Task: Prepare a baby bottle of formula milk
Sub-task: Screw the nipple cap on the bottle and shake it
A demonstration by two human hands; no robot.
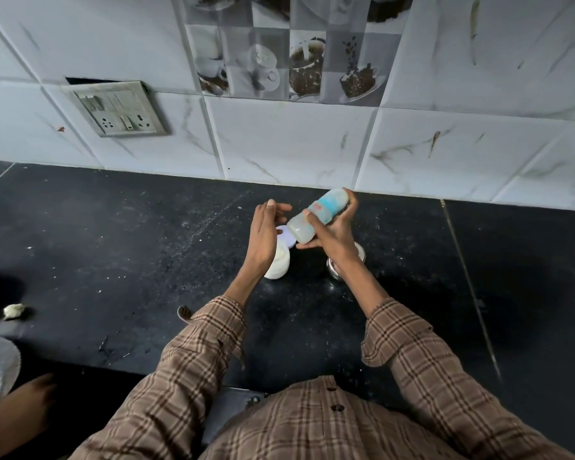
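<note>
The baby bottle (316, 216) lies tilted in your right hand (332, 234), fingers curled round its body, above the black desk (113, 260). Your left hand (266, 234) hovers open beside it, holding nothing, over the white formula jar (277, 265). You seem mid-mix; next, steady the bottle upright.

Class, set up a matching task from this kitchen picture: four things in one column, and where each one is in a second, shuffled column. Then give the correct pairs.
Things
1. baby bottle
2. white jar
3. switch panel
4. steel bowl

Places
A. on the tiled wall
B. on the counter, partly hidden under the right forearm
C. held tilted in the right hand
D. on the counter, below the left hand

Pairs: 1-C, 2-D, 3-A, 4-B
</note>
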